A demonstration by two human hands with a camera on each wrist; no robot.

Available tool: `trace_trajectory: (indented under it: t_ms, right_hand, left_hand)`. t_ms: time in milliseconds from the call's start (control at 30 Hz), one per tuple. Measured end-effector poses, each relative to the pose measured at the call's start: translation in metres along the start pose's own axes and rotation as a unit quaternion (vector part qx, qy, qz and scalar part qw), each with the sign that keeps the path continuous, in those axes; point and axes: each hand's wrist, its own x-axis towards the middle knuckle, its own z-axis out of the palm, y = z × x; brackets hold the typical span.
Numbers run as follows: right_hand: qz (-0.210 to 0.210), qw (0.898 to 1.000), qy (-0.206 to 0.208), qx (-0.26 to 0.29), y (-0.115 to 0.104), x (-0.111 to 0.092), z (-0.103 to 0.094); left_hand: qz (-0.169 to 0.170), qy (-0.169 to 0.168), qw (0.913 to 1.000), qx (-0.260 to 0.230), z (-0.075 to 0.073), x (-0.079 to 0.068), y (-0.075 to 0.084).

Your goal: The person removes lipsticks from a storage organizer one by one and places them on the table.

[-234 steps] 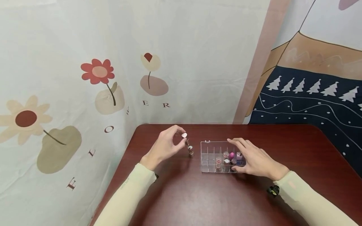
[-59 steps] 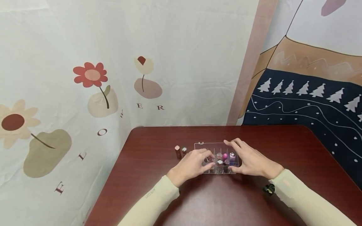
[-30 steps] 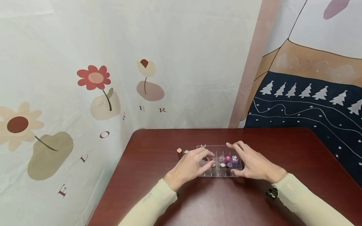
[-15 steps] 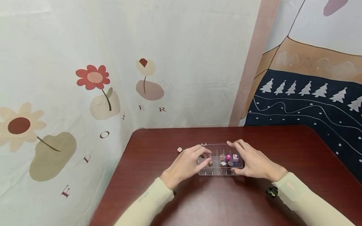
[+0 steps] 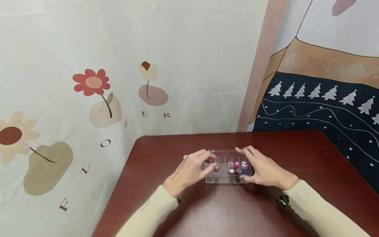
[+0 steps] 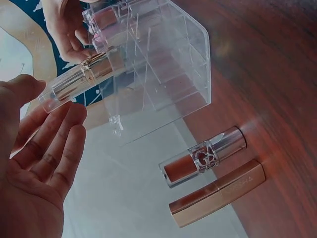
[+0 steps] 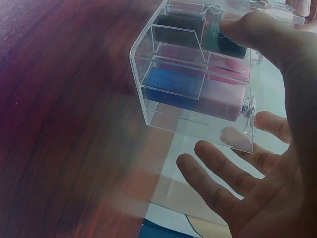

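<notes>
A clear divided lipstick organizer [image 5: 219,177] stands on the table. My left hand [image 5: 191,169] is at its left part and pinches a clear-capped lipstick [image 6: 74,82] with a gold band between thumb and fingers. The far end of that lipstick reaches into a compartment. My right hand [image 5: 262,169] holds the organizer's right end, thumb at the front and fingers toward the back. In the right compartments are a blue-and-lilac tube [image 7: 178,89], a pink one [image 5: 237,164] and several others. The left hand hides part of the left compartments.
Left of the organizer, a silver clear-capped lipstick [image 6: 183,166] and a rose-gold lipstick [image 6: 218,193] stand side by side on the table. In the head view the left hand mostly covers them. The reddish-brown table [image 5: 165,144] meets a printed curtain [image 5: 201,82] behind.
The clear-capped lipstick has gone left along the organizer with my left hand over the last second. Earlier the left hand held a lipstick beside the organizer. The right hand has kept its place.
</notes>
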Motion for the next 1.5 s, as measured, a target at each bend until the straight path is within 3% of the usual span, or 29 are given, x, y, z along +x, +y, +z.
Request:
trace_trajectory:
  t_ms: [267, 500, 900, 1133, 1500]
  right_hand:
    - [-0.013, 1.0, -0.001, 0.001, 0.001, 0.001, -0.002]
    - [-0.018, 1.0, -0.002, 0.006, 0.003, -0.001, -0.003]
    - [-0.02, 1.0, -0.006, 0.012, 0.006, -0.002, -0.004]
    - [-0.015, 1.0, -0.007, 0.016, 0.005, -0.002, -0.003]
    - [-0.014, 1.0, -0.009, 0.014, 0.003, -0.003, -0.004]
  left_hand:
    - [0.026, 0.02, 0.9994, -0.012, -0.006, 0.004, -0.001]
    - [0.013, 0.01, 0.9994, -0.029, -0.013, 0.003, -0.003]
    - [0.01, 0.044, 0.9985, -0.033, -0.031, 0.0, -0.011]
    - [-0.004, 0.042, 0.9982, -0.042, -0.044, -0.005, -0.018]
    - [-0.01, 0.074, 0.9971, 0.012, -0.061, -0.016, -0.035]
